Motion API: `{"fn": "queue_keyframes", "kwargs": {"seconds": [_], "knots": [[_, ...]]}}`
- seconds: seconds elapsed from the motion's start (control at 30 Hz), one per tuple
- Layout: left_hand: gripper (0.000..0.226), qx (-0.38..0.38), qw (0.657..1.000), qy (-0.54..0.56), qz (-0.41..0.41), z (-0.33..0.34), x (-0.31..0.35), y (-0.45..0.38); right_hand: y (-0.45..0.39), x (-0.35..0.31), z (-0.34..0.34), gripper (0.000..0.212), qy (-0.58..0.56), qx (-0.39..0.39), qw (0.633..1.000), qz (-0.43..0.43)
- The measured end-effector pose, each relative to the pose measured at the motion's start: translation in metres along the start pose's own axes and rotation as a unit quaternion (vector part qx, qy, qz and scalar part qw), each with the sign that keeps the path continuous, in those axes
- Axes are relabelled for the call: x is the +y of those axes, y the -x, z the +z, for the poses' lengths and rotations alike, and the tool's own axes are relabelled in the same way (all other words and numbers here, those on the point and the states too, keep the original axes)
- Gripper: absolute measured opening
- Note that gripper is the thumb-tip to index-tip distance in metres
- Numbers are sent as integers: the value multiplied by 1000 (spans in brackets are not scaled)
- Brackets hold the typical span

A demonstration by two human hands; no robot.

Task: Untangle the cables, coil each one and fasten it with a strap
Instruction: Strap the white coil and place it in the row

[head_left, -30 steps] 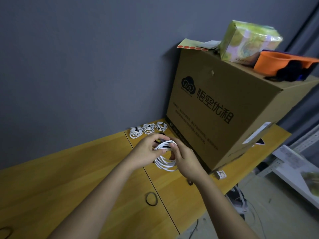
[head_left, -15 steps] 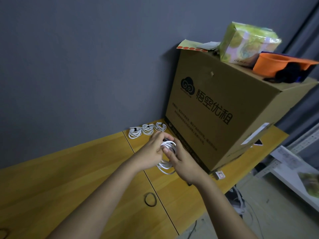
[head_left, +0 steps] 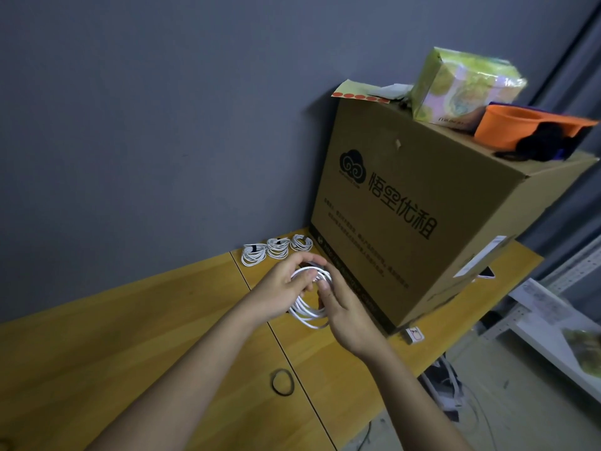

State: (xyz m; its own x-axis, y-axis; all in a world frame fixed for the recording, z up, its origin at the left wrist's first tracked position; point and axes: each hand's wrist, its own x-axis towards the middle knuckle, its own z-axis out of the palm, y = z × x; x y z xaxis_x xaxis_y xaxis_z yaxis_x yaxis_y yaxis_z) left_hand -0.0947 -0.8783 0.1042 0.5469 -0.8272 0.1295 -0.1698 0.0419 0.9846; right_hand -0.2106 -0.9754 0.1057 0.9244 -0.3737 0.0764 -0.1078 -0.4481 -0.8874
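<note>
Head view shows, going left to right, three finished white cable coils [head_left: 275, 250] lying in a row on the tabletop [head_left: 130, 320] near the wall, each apparently bound with a dark strap; then the left hand [head_left: 282, 288], the white cable coil in work [head_left: 309, 297], and the right hand [head_left: 341, 312], all just above the tabletop and close beside the cardboard box [head_left: 422, 222]. The left grip closes around the upper loops, thumb over them and fingers curled under; the right grip pinches the same bundle from the near side, while the lower loops hang free below. A dark patch behind the loops may be the strap, though I cannot tell. To do this step well, the loops want gathering even and tight in the left hand, so none slips while the right wraps the strap round them. By count: four white coils, three laid down and one in hand; one black loop [head_left: 283, 381] lying alone on the tabletop nearer the camera; one box; two hands.
</note>
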Motion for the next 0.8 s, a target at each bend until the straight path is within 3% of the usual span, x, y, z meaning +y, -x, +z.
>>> {"fn": "queue_keyframes", "kwargs": {"seconds": [0.2,0.37,0.5,0.6,0.7,0.8], "knots": [[27,17,999,-45,21,1,2,-3,-9,-13,-2,53,-87,26,991,97],[28,12,997,-63,33,0,0,-6,-16,-15,-10,34,-184,0,974,135],[29,30,991,-111,71,5,2,-7,-16,-15,2,32,-142,68,982,101],[29,30,982,-155,103,6,4,-10,-16,-14,5,37,-119,77,988,66],[28,33,989,-119,86,5,2,-12,-13,-17,2,29,-81,67,994,6],[28,38,995,-63,65,6,3,-15,-13,-11,2,30,22,116,992,-45]]}}
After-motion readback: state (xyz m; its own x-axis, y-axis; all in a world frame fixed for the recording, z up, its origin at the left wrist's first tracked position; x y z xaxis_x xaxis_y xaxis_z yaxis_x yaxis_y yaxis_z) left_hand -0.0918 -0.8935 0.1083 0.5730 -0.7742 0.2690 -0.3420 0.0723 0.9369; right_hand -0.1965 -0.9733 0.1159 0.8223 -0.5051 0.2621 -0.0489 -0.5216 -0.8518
